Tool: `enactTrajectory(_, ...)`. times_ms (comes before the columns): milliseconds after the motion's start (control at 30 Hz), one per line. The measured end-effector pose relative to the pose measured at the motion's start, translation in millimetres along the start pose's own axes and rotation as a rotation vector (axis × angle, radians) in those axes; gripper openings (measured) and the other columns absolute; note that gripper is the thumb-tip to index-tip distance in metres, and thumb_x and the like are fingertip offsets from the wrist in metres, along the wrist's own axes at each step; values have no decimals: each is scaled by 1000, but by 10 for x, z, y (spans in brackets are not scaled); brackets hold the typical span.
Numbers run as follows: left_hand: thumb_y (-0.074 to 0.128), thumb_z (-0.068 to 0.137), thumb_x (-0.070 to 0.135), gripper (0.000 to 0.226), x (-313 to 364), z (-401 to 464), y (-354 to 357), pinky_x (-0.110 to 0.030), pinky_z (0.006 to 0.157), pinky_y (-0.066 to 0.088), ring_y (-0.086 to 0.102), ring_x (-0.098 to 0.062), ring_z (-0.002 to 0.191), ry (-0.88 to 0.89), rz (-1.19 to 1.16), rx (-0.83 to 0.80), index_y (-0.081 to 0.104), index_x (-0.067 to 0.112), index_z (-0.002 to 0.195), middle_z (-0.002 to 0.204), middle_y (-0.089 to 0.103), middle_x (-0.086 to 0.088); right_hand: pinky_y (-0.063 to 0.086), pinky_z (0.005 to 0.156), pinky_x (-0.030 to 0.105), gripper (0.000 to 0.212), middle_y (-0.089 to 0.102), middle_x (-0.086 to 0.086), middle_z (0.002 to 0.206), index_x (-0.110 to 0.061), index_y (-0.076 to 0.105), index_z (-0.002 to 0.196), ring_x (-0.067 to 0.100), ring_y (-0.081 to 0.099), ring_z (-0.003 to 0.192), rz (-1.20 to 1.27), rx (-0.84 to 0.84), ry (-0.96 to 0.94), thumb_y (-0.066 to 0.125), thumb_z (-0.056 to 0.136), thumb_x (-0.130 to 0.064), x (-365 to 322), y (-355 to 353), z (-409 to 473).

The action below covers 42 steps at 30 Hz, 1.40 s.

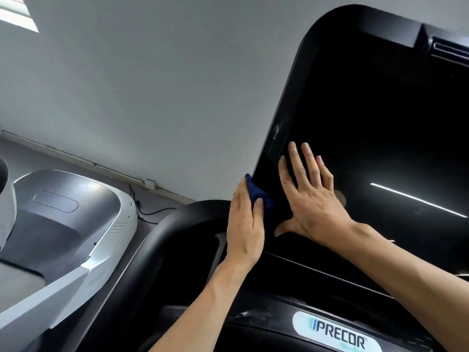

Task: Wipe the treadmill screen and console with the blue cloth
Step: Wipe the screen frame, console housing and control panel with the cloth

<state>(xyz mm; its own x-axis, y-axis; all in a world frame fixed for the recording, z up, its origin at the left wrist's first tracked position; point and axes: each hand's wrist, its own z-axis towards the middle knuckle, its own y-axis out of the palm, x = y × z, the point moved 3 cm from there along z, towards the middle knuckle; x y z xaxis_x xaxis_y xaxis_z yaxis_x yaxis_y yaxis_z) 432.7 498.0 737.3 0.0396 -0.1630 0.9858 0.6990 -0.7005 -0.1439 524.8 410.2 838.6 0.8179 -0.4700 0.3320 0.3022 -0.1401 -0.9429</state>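
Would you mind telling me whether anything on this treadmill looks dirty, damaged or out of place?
Whitish smears mark the screen's left bezel above the right hand, and pale scuffs streak the console left of the Precor badge. Nothing looks broken or askew.

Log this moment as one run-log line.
left hand: grips blue cloth at screen's left edge | right hand: flat on screen | stage: wiping
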Motion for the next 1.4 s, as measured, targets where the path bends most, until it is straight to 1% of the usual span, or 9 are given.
enactTrajectory(133,29,111,35,43,373,436,-24,-14,107,30,40,8,133,-22,23,-43,41,24,151,147,47,16,15,120,43,131,-3,7,169,-13,20,160,25,-4,156,68,111,-20,79,59,-73,295,-249,-5)
enactTrajectory(267,26,112,35,32,860,850,-9,-5,73,39,54,15,84,-10,-14,-43,56,24,106,93,61,12,5,120,39,140,-14,8,168,-12,10,161,22,-15,155,93,178,146,77,57,-76,665,-580,254)
enactTrajectory(433,35,110,20,22,690,455,-82,4,81,31,49,23,96,60,-45,-60,54,26,103,104,59,15,-5,119,43,140,-27,13,164,-11,-1,161,28,-28,151,47,119,112,72,62,-79,683,-502,337)
enactTrajectory(633,27,111,36,33,1040,1024,-19,-16,70,39,57,1,78,-48,-14,-92,56,29,98,89,60,10,-6,120,46,140,-28,16,163,-10,-3,160,31,-30,150,30,124,97,73,63,-76,710,-456,383)
enactTrajectory(833,36,110,28,31,795,593,52,-4,101,31,42,13,118,103,13,-1,45,29,140,129,47,24,-8,120,47,140,-30,17,162,-10,-6,159,32,-31,149,31,116,87,72,64,-76,731,-427,387)
enactTrajectory(967,33,110,28,22,1037,1035,109,-27,89,40,57,-6,100,55,-13,19,55,25,108,105,60,11,-8,120,48,138,-27,21,162,-8,-5,159,35,-30,149,17,119,72,72,66,-75,724,-425,393)
enactTrajectory(1067,28,111,34,31,1079,1116,142,-30,91,43,59,-12,107,96,21,15,55,24,122,116,63,6,-8,120,48,139,-27,21,162,-8,-5,159,36,-30,149,13,111,70,73,66,-74,722,-426,376)
enactTrajectory(1167,29,110,37,54,821,660,115,-25,122,24,25,-8,151,226,183,17,22,20,161,165,28,2,-10,120,47,139,-30,20,161,-9,-8,159,34,-33,148,15,100,79,72,66,-76,723,-422,393)
enactTrajectory(1400,29,108,36,64,825,803,264,-33,127,16,7,-21,157,420,409,136,10,3,160,169,12,-12,-10,121,48,135,-35,18,159,-11,-11,159,32,-37,146,32,95,67,67,70,-76,717,-420,391)
